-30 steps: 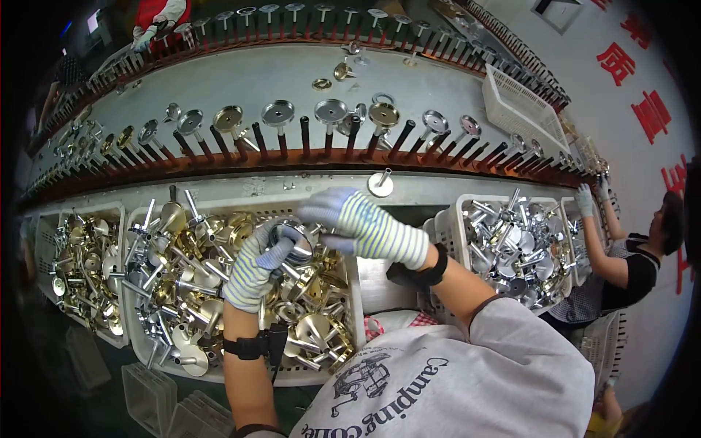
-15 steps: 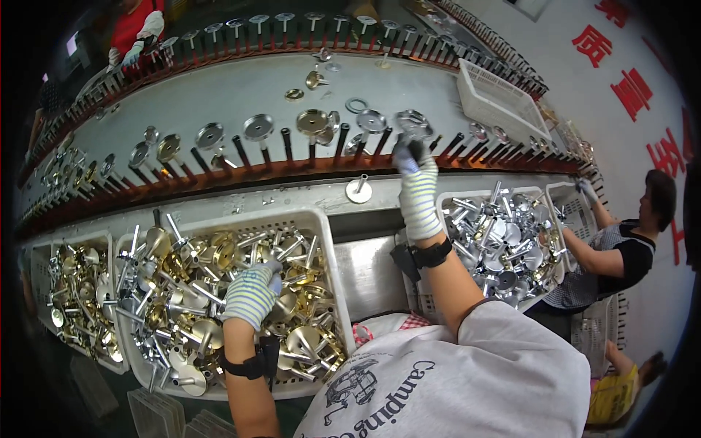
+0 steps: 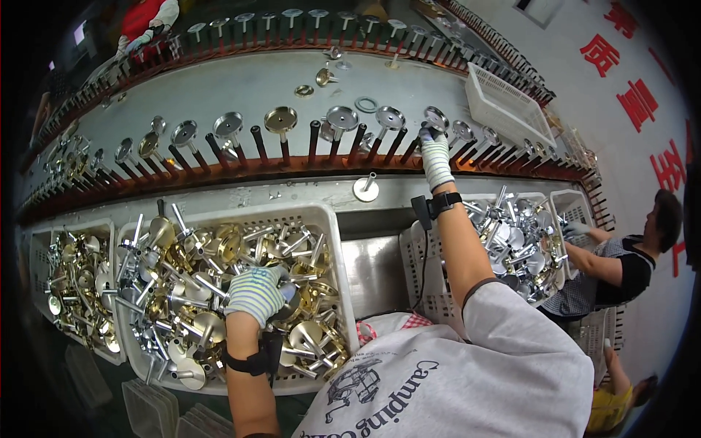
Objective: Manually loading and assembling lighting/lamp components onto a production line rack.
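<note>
Loading is the step in hand, I judge: the right hand (image 3: 436, 155), upper centre-right, closes on a disc-headed metal part (image 3: 437, 118) at the peg rack (image 3: 292, 164), while the left hand (image 3: 255, 293) digs, fingers curled, into the white crate (image 3: 332, 241) of brass parts lower left, needing a firm pick.

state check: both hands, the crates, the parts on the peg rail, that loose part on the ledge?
left hand: gloved, down among parts in the middle crate
right hand: gloved, stretched up to the peg rail at a disc part
middle crate: heaped with brass and silver stemmed parts
right crate: piled with silver parts
peg rail: many pegs carry disc parts
loose part: on the ledge, stem up
</note>
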